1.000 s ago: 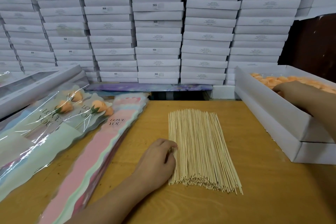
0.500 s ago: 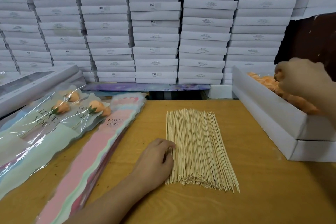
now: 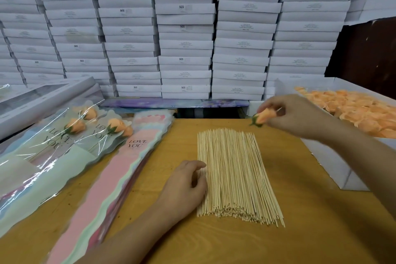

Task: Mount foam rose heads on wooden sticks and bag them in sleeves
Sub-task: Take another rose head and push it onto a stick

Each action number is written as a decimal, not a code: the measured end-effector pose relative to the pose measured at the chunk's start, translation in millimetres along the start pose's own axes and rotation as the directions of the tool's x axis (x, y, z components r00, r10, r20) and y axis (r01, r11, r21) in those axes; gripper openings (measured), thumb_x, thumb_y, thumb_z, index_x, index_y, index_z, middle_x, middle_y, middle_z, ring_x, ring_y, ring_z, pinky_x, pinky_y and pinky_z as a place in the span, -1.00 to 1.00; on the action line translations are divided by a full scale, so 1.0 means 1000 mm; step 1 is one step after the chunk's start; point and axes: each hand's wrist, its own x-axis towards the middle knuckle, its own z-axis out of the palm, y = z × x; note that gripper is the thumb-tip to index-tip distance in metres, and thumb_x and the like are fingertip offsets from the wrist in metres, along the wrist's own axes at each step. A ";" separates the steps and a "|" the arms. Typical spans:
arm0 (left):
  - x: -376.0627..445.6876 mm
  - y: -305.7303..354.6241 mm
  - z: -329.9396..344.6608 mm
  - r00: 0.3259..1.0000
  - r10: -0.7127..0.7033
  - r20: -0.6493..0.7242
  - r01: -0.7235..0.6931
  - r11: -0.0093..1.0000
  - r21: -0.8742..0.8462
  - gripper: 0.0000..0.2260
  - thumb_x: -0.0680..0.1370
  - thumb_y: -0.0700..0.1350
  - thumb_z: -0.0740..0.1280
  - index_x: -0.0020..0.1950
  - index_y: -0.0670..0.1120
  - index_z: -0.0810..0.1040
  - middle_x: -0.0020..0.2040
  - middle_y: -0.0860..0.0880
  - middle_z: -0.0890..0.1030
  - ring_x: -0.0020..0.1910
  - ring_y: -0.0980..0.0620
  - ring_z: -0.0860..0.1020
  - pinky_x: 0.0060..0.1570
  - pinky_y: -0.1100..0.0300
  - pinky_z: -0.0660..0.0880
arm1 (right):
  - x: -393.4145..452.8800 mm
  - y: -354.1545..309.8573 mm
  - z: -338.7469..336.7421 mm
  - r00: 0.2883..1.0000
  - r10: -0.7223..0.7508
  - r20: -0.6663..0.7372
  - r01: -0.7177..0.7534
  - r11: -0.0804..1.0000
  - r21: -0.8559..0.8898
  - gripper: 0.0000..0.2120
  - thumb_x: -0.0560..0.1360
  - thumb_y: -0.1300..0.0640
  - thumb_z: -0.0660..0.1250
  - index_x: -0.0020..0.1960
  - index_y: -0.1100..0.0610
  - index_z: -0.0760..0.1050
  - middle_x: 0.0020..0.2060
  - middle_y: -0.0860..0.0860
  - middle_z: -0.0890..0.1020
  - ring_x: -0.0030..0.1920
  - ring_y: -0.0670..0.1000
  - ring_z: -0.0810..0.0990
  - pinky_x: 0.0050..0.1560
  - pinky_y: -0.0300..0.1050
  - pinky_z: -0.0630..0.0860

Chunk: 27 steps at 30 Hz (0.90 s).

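Observation:
A flat bundle of thin wooden sticks [image 3: 235,173] lies in the middle of the wooden table [image 3: 300,231]. My left hand [image 3: 184,188] rests at the bundle's left edge, fingertips curled on the outermost sticks. My right hand [image 3: 295,115] hovers above the sticks' far right corner and pinches an orange foam rose head [image 3: 262,118] with a green base. A white box [image 3: 325,156] full of orange rose heads [image 3: 360,113] stands at the right. A stack of pink and green "LOVE YOU" sleeves [image 3: 107,182] lies at the left.
Several bagged roses in clear sleeves [image 3: 53,146] lie at the far left, partly over a long white windowed box [image 3: 42,98]. A wall of stacked white boxes [image 3: 184,34] closes off the back of the table.
My right hand has come out of the box of rose heads and moved left over the table with one rose head in its fingers. My left hand stays at the sticks.

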 end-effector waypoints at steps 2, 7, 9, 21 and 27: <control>-0.001 0.002 -0.003 0.999 -0.013 -0.047 0.011 0.999 -0.036 -0.67 0.60 0.03 0.31 0.37 0.08 0.48 0.12 0.32 0.43 0.10 0.50 0.40 -0.01 0.63 0.30 | -0.009 -0.013 0.022 0.995 -0.037 0.092 0.032 0.998 0.056 -0.88 0.45 -0.01 0.47 -0.07 -0.21 0.59 -0.12 -0.16 0.62 -0.22 -0.22 0.58 -0.23 -0.27 0.41; -0.004 0.008 -0.007 0.997 -0.052 -0.058 0.042 0.986 -0.164 -0.54 0.50 0.13 0.46 0.35 0.23 0.41 0.14 0.36 0.48 0.17 0.53 0.38 0.03 0.58 0.36 | -0.026 -0.033 0.077 0.962 -0.113 0.250 0.108 0.994 0.034 -0.82 0.51 0.06 0.41 0.02 -0.23 0.56 -0.13 -0.22 0.60 -0.22 -0.16 0.59 -0.33 -0.34 0.46; -0.004 0.012 -0.007 0.997 -0.074 -0.023 0.066 0.970 -0.235 -0.55 0.45 0.12 0.51 0.27 0.29 0.42 0.12 0.33 0.54 0.14 0.48 0.44 0.03 0.51 0.43 | -0.032 -0.038 0.093 0.954 -0.118 0.276 0.111 0.993 0.044 -0.80 0.53 0.08 0.39 0.09 -0.18 0.59 -0.16 -0.22 0.59 -0.27 -0.18 0.59 -0.40 -0.37 0.44; -0.001 0.012 -0.011 0.984 -0.162 0.077 0.177 0.801 -0.572 -0.89 0.48 -0.10 0.52 -0.04 0.09 0.72 -0.12 0.00 0.73 -0.15 0.13 0.65 -0.12 0.27 0.56 | -0.033 -0.043 0.106 0.976 -0.162 0.143 0.139 0.978 0.159 -0.52 0.52 0.00 0.38 0.39 -0.27 0.37 0.13 -0.34 0.50 0.03 -0.34 0.50 -0.13 -0.36 0.46; 0.003 0.009 -0.021 0.903 -0.356 0.239 0.379 0.401 -0.834 -0.70 0.49 -0.13 0.48 0.21 -0.15 0.63 0.09 -0.13 0.71 0.02 -0.06 0.68 0.12 0.02 0.61 | -0.019 0.008 0.093 0.988 0.144 -0.053 -0.137 0.983 0.119 -0.86 0.56 0.11 0.35 0.02 -0.13 0.52 -0.10 -0.22 0.57 -0.13 -0.25 0.54 -0.28 -0.38 0.40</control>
